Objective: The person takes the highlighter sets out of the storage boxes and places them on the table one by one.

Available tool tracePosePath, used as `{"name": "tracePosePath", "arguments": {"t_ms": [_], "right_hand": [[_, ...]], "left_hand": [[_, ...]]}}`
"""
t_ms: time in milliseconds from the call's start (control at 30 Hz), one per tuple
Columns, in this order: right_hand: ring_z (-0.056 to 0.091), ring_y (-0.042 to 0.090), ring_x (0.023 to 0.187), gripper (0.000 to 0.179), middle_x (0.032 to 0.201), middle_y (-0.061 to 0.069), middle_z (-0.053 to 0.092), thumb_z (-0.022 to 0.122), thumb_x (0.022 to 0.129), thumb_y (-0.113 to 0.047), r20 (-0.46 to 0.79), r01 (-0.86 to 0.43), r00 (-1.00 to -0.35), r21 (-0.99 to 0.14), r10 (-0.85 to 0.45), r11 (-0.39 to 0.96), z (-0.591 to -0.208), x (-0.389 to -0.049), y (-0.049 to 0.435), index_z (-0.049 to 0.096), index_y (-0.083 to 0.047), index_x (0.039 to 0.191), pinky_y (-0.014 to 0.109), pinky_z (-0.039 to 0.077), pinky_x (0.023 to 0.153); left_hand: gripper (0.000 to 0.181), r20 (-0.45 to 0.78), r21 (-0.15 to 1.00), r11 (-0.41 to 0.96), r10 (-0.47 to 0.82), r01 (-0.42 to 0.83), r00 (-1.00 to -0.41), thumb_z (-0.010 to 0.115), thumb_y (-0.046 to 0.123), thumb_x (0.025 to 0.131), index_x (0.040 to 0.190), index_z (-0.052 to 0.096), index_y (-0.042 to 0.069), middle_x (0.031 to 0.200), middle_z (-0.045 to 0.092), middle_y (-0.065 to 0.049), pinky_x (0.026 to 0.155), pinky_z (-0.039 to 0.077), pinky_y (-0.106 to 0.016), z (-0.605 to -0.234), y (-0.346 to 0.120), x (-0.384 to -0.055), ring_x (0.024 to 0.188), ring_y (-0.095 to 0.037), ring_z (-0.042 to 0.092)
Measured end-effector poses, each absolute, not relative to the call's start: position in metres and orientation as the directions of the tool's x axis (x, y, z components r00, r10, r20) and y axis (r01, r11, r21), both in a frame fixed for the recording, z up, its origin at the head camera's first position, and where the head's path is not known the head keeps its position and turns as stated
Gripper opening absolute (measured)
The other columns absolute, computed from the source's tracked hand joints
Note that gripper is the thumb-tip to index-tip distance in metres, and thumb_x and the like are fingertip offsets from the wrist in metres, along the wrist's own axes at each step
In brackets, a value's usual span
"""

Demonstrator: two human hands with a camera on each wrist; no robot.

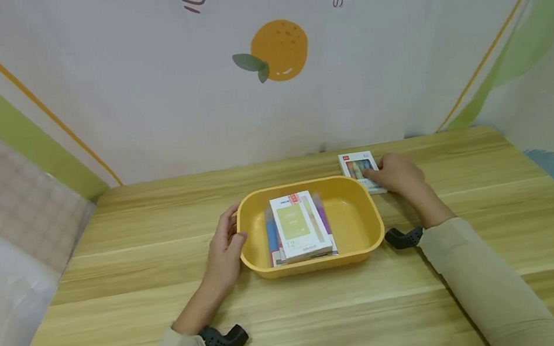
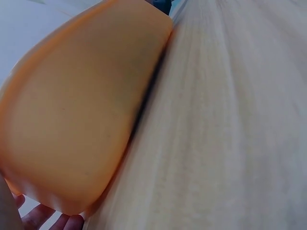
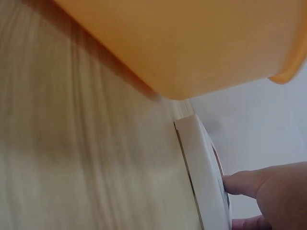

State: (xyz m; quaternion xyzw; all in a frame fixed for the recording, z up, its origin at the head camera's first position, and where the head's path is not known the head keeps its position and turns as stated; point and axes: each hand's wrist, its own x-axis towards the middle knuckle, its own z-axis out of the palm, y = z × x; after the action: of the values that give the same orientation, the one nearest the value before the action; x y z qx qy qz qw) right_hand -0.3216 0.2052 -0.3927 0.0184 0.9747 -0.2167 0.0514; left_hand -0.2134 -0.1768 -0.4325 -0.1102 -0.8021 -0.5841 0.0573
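A yellow plastic bin (image 1: 359,247) rests on the wooden table in the head view. My left hand (image 1: 225,248) holds its left end, thumb at the rim and fingers along the outer wall; the left wrist view shows fingertips (image 2: 41,216) by that wall. Inside the bin, a white and yellow-green box (image 1: 301,225) marked 12 lies over blue and purple items (image 1: 272,238), mostly hidden. Behind the bin's right corner lies a white crayon box (image 1: 357,157) with coloured sticks in its window. My right hand (image 1: 398,175) grips its right side, thumb on the upper face.
A pale cloth (image 1: 165,94) with fruit prints hangs behind the table's back edge. Wooden tabletop (image 1: 329,319) extends in front of the bin and to both sides. Each wrist wears a black band mount (image 1: 226,341).
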Motion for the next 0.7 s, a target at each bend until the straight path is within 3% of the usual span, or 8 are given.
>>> {"name": "tracePosePath", "arguments": {"t_ms": [100,233,367,467,700], "right_hand": [[0.046,0.018,0.065,0.044,0.069,0.002,0.05,0.055,0.096,-0.049,-0.107,0.055,-0.994,-0.407,0.012,0.912,-0.393,-0.322,0.205,0.056,-0.009,0.08,0.03,0.035,0.054],[0.055,0.025,0.08,0.053,0.097,0.015,0.066,0.054,0.097,-0.051,-0.129,0.068,-0.991,-0.398,0.018,0.915,-0.389,-0.32,0.205,0.062,0.0,0.107,0.034,0.044,0.064],[0.062,0.037,0.105,0.065,0.129,0.025,0.064,0.052,0.098,-0.052,-0.148,0.067,-0.989,-0.4,0.008,0.914,-0.383,-0.318,0.205,0.057,0.005,0.129,0.049,0.052,0.082],[0.06,0.042,0.117,0.068,0.136,0.027,0.06,0.051,0.098,-0.052,-0.154,0.064,-0.988,-0.394,0.003,0.917,-0.38,-0.317,0.207,0.055,0.006,0.134,0.057,0.05,0.094],[0.055,0.047,0.127,0.071,0.142,0.027,0.057,0.05,0.1,-0.053,-0.144,0.049,-0.99,-0.409,-0.011,0.911,-0.373,-0.313,0.207,0.052,0.006,0.14,0.062,0.046,0.101]], "left_hand": [[0.057,0.216,0.925,0.297,0.104,0.237,-0.971,0.043,0.007,0.097,0.154,0.038,0.014,0.141,0.056,-0.022,0.095,0.053,-0.034,-0.433,-0.177,-0.214,0.127,-0.035,0.057],[0.057,0.212,0.927,0.293,0.105,0.234,-0.972,0.042,0.006,0.097,0.154,0.038,0.013,0.143,0.055,-0.022,0.095,0.054,-0.034,-0.434,-0.176,-0.215,0.129,-0.036,0.057],[0.057,0.223,0.927,0.285,0.106,0.245,-0.969,0.042,0.005,0.097,0.153,0.038,0.011,0.142,0.055,-0.024,0.091,0.051,-0.02,-0.433,-0.176,-0.215,0.128,-0.037,0.057],[0.057,0.219,0.93,0.28,0.103,0.24,-0.97,0.042,0.005,0.097,0.153,0.038,0.011,0.142,0.055,-0.024,0.089,0.049,-0.016,-0.433,-0.176,-0.215,0.127,-0.037,0.057],[0.057,0.215,0.932,0.277,0.1,0.235,-0.971,0.042,0.004,0.097,0.154,0.038,0.011,0.143,0.055,-0.023,0.088,0.049,-0.015,-0.434,-0.175,-0.216,0.127,-0.036,0.057]]}}
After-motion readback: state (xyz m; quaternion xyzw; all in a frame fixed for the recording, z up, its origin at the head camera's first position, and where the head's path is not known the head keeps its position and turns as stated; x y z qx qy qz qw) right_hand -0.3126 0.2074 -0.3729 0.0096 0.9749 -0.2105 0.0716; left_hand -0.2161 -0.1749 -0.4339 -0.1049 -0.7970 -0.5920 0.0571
